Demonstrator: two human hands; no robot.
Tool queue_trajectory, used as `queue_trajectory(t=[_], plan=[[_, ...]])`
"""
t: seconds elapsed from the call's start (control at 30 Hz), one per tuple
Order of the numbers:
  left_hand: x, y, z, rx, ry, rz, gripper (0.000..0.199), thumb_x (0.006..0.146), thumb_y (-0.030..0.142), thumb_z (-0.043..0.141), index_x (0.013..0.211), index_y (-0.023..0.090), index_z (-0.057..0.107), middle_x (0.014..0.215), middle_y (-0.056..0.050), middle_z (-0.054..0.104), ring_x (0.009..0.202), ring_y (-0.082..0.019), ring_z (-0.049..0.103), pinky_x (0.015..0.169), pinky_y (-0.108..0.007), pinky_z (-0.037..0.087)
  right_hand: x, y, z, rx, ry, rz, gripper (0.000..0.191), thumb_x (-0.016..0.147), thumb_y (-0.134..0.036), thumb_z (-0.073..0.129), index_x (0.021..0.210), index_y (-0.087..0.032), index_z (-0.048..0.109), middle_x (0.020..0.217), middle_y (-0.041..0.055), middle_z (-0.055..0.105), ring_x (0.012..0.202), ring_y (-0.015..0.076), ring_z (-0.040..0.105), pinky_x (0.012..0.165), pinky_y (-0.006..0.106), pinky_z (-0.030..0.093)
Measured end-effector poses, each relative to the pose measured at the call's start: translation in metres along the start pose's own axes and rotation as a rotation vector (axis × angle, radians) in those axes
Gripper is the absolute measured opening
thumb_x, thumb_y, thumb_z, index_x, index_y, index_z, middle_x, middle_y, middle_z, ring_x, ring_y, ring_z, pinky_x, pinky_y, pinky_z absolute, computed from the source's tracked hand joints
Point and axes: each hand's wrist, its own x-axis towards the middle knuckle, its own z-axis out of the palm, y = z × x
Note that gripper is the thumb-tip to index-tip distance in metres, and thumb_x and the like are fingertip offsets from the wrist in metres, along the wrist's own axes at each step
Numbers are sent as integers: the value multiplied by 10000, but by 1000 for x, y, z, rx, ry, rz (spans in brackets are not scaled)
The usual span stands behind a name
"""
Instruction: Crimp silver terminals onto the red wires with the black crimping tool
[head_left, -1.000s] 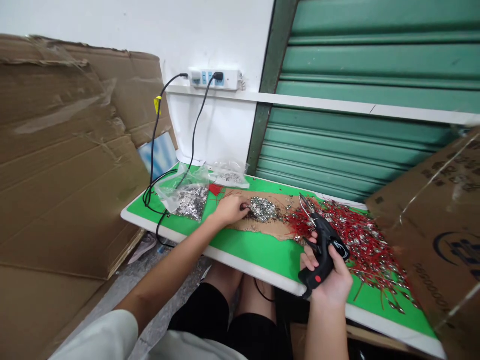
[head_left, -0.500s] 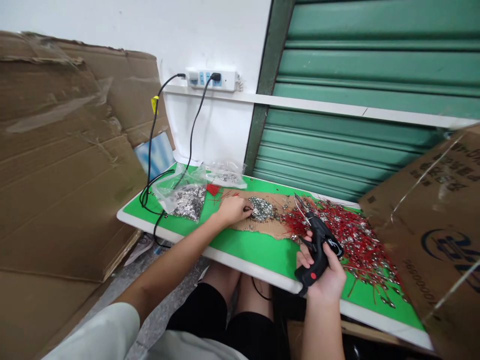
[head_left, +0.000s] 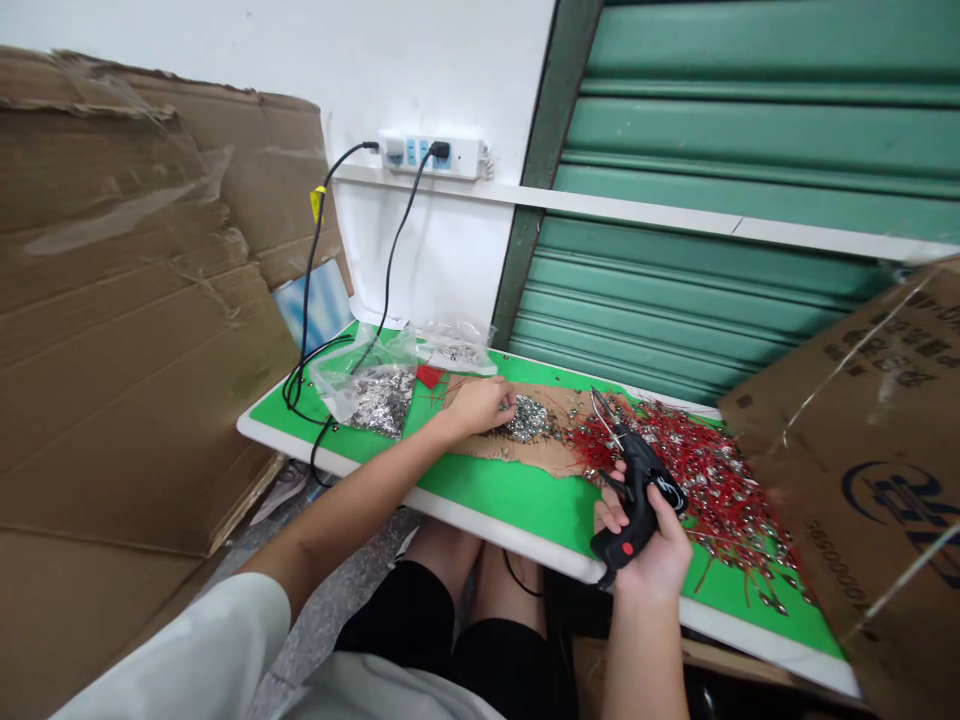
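Observation:
My right hand [head_left: 651, 540] is wrapped round a black glue gun [head_left: 636, 490] with a red dot on its handle. Its metal tip points up and away, over the edge of the cardboard sheet. My left hand [head_left: 484, 404] rests at the left side of a pile of small silver metal pieces [head_left: 529, 418], thumb and fingertips pinched together. Whatever sits between them is too small to make out. Under the pile lies a torn strip of brown cardboard [head_left: 551, 458]. Right of the glue gun spreads a heap of red strings with silver pieces [head_left: 720, 490].
The green-topped table [head_left: 480, 492] has a white edge. A clear bag of silver pieces [head_left: 379, 400], another clear bag [head_left: 457, 350] and some red strings [head_left: 429, 376] lie at left. Black cables run to a power strip [head_left: 465, 157]. Cardboard boxes [head_left: 885, 440] flank both sides.
My left hand has shifted slightly up and right against the pile, its fingers still pinched. My right hand holds the glue gun in nearly the same place. The view has moved a little.

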Motion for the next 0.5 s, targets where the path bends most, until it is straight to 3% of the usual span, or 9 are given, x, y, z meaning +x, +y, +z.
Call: queue_trajectory(t=[0.2,0.33,0.5], plan=[[-6,-3,-5,-156,58,-12,166,838,263,548,873,184,690,878,-39,705,797,-159,641,720,-233,472,0,0,0,21,9,7,249,747,-234,682,978,-141,669,901,65,657,488,62,398,374,176,408],[-17,-13,-12,-312,3,2,143,817,182,557,901,154,669,812,-21,704,696,-110,619,654,-191,455,1,1,0,32,13,13,252,753,-227,666,986,-134,664,891,66,664,483,63,396,373,175,414],[-33,-21,-17,-306,-34,-40,178,830,193,557,972,171,662,819,-2,709,677,-97,610,625,-181,446,2,1,-1,24,6,16,269,737,-218,675,991,-129,662,887,60,651,483,66,401,366,180,413]])
